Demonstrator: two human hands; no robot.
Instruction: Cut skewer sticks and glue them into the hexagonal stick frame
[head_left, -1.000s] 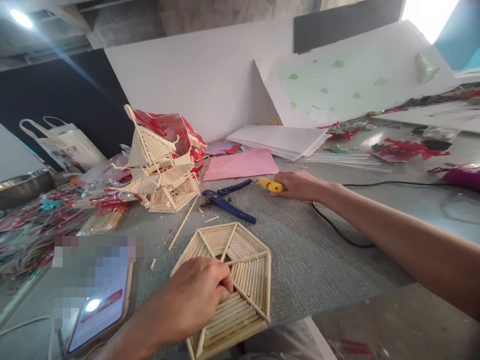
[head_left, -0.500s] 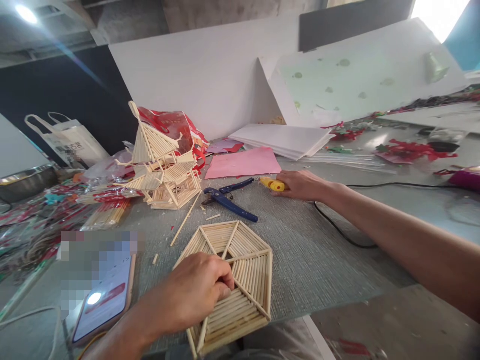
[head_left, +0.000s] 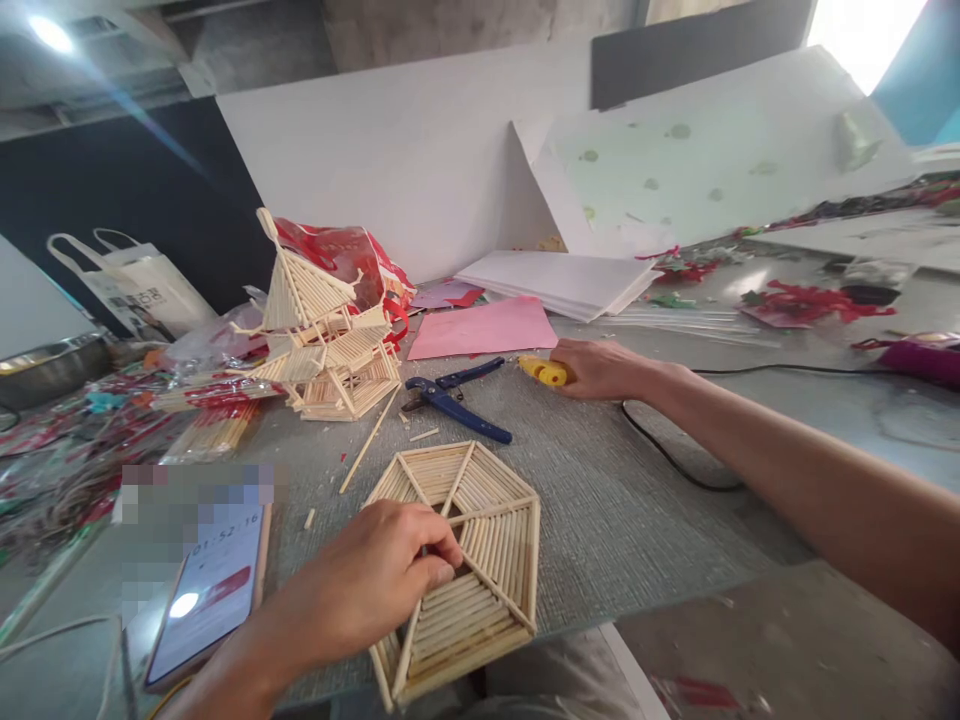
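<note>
An octagonal panel of thin wooden sticks point(head_left: 499, 545) lies at the near table edge, partly overhanging it. Ribs divide it into slatted sections around a central opening. My left hand point(head_left: 390, 570) reaches over its left side, with thumb and curled fingers closed on it beside the opening; the exact grip point is hidden. Farther off to the right, my right hand point(head_left: 600, 368) is wrapped around a yellow glue gun point(head_left: 544, 371), its nozzle pointing left. Blue-handled cutters point(head_left: 461, 408) lie between the panel and a pink sheet point(head_left: 484, 328).
A stick-built pagoda model point(head_left: 326, 340) stands at back left. One loose stick point(head_left: 369, 440) and small offcuts lie nearby. A phone point(head_left: 210, 590) rests at near left. White boards point(head_left: 559, 280) are stacked behind the pink sheet. A black cord point(head_left: 675, 465) loops under my right forearm.
The whole view has shifted slightly. My left hand has moved a little on the panel, showing a dark gap at its lower left. The right hand keeps its place with the glue gun.
</note>
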